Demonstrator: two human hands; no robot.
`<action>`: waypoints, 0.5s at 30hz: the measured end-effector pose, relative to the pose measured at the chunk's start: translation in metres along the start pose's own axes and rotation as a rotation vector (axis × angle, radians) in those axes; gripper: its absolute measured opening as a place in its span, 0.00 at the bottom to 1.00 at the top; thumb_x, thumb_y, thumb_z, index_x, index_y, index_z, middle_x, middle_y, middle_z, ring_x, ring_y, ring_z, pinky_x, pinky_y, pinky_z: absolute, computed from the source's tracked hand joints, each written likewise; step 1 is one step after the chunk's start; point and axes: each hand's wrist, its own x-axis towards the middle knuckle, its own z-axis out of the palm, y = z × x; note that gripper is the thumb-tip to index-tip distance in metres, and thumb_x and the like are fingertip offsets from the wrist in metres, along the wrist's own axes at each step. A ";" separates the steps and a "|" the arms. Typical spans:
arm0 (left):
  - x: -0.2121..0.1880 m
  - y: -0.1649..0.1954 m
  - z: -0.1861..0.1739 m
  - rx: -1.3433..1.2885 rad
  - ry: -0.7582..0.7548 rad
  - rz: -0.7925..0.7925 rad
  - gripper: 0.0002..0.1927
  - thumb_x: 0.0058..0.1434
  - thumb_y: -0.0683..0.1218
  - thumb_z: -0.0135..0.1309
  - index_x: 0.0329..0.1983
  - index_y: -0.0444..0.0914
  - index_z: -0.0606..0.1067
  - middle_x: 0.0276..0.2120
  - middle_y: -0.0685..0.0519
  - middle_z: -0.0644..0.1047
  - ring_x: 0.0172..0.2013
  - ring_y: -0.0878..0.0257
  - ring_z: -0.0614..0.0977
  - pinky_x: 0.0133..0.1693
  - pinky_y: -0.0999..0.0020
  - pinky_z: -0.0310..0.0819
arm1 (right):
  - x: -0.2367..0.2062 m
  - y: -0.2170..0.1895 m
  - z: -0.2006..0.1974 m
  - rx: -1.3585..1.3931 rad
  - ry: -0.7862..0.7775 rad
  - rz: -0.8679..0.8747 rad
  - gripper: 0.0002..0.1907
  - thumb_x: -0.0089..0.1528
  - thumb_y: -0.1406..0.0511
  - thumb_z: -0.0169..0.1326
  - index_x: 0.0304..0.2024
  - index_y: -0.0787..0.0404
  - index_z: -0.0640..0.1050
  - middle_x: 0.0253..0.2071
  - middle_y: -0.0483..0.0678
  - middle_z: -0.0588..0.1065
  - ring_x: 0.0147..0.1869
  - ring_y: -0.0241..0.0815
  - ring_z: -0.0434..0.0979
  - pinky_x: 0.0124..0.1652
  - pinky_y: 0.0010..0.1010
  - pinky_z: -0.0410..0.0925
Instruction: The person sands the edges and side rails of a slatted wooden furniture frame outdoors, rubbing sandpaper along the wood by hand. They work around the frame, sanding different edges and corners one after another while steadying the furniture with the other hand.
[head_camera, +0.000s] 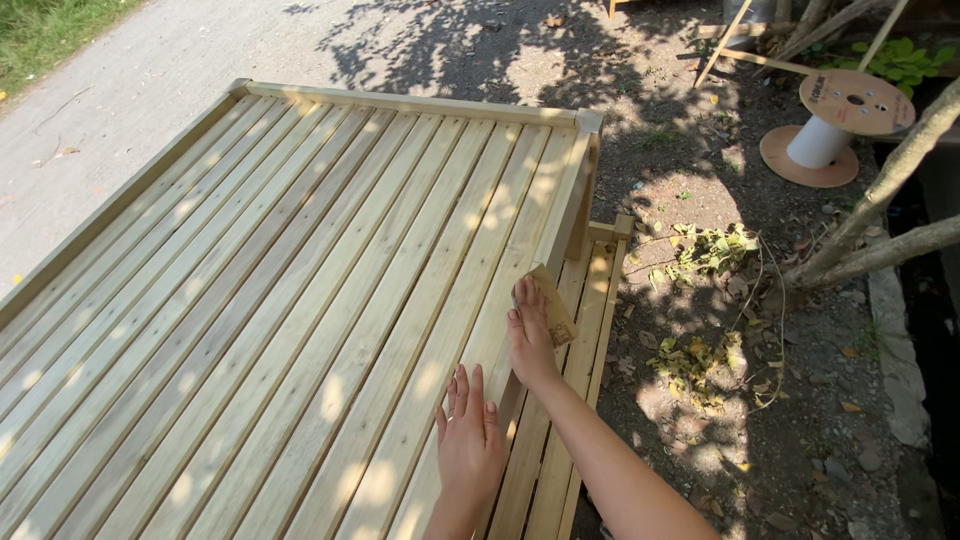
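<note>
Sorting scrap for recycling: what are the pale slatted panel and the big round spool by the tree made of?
Pale slatted panel: seemingly bare, unpainted light wood, with grain and knots visible. Round spool: brown flanges look like pressed board or plywood; the white core could be plastic or card.

A cable spool (838, 122) with a white core stands on bare dirt. Left of the spool and nearer, dry leaves (706, 250) lie scattered. Right of the spool, tree branches (880, 215) slant. Far left of the spool, a grass strip (45, 30) borders a paved path (140, 70).

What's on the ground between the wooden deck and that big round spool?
In the head view, bare dirt lies between the deck and the spool, dappled with shade, with a heap of wilted leaves near the deck's corner.
</note>
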 end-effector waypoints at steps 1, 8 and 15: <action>0.017 0.008 0.002 -0.047 0.036 -0.061 0.31 0.71 0.52 0.33 0.77 0.42 0.51 0.76 0.46 0.49 0.75 0.47 0.47 0.69 0.46 0.40 | 0.036 0.005 -0.010 -0.266 -0.071 0.039 0.31 0.72 0.55 0.35 0.77 0.52 0.53 0.81 0.42 0.44 0.84 0.50 0.33 0.73 0.50 0.37; 0.052 0.013 -0.005 -0.170 0.367 -0.154 0.30 0.71 0.48 0.34 0.76 0.36 0.52 0.76 0.42 0.50 0.75 0.45 0.49 0.70 0.48 0.43 | 0.218 0.055 -0.070 -0.800 -0.349 -0.129 0.31 0.69 0.51 0.37 0.74 0.45 0.58 0.79 0.38 0.48 0.83 0.52 0.37 0.72 0.58 0.38; 0.062 0.003 -0.012 -0.251 0.520 -0.195 0.29 0.72 0.51 0.35 0.76 0.39 0.55 0.76 0.43 0.53 0.75 0.46 0.54 0.70 0.52 0.48 | 0.245 0.038 -0.062 -0.923 -0.494 -0.434 0.32 0.69 0.51 0.38 0.76 0.44 0.56 0.79 0.39 0.51 0.83 0.53 0.42 0.72 0.62 0.38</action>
